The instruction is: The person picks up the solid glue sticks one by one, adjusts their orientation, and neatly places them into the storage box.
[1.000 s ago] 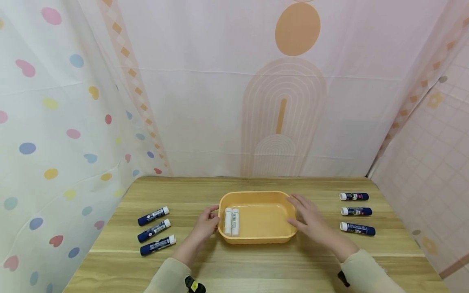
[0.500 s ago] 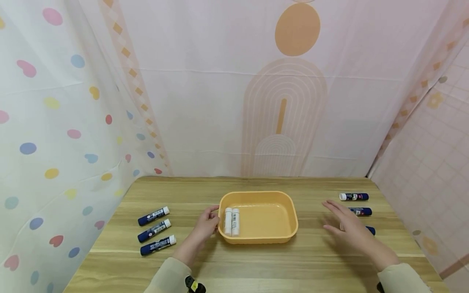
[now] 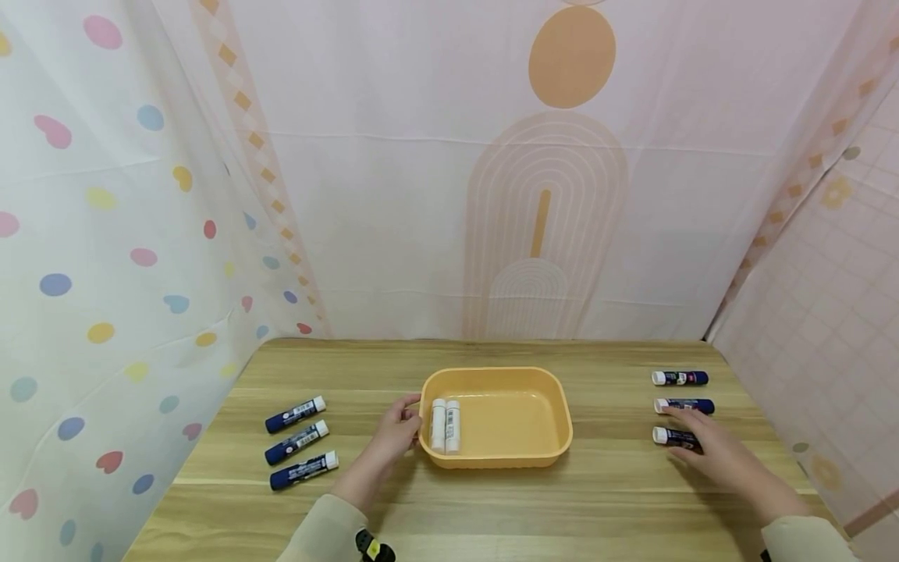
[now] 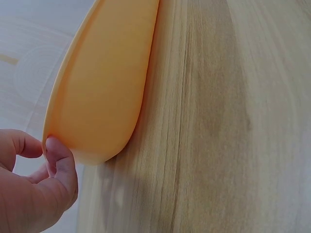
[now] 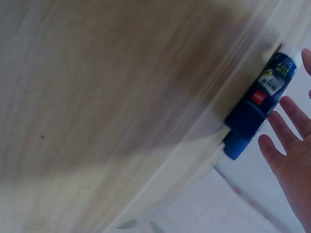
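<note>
One navy glue stick (image 3: 675,438) lay roughly nine-to-three, at ten o'clock from the nearer, loosely spread right hand (image 3: 718,454) — the left hand (image 3: 392,431) pinched the tray (image 3: 506,425).

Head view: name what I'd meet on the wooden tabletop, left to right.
Three navy-blue, white-capped cylindrical tubes → the person's left grip, at the tray's left end → yellow-orange plastic tray with two plain white cylindrical tubes inside, toward its left → three more navy-blue, white-capped tubes.

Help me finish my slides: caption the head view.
Left fingers grip an orange tray holding two white tubes; right fingers near three navy tubes.
</note>
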Demonstrator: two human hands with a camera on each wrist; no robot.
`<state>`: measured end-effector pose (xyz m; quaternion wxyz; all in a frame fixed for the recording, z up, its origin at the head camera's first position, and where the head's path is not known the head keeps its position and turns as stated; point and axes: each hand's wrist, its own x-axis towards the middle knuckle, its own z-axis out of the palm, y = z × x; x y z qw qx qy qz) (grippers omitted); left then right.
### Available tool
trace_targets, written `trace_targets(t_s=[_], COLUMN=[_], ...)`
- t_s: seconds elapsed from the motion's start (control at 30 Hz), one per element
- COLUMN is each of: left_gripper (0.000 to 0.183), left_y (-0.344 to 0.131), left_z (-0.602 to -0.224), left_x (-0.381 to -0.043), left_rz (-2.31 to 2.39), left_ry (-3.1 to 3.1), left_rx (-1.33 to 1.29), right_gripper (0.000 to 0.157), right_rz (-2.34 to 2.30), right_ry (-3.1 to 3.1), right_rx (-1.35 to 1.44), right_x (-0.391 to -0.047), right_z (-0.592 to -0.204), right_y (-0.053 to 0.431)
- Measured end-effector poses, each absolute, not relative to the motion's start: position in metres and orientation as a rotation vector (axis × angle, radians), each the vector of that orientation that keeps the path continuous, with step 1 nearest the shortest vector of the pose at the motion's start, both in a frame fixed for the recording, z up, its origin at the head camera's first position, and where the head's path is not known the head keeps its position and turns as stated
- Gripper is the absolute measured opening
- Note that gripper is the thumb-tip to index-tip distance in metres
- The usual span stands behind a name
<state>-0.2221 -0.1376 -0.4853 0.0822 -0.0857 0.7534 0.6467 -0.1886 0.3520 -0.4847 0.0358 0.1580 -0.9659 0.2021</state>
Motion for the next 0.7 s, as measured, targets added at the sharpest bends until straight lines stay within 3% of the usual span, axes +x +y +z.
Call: trace_targets(t_s=[0.7], left_gripper=[0.053], left_y=[-0.1385], left_z=[-0.4834], left_x=[-0.2189], left_rz=[1.948], left_ry=[2.222], left_rx=[-0.232], right_gripper=[0.054], right_rz=[0.520], right_ry=[-2.991], right_rx=[0.536], right_x=[-0.1975], right_z=[-0.4918], right_y=[0.3594])
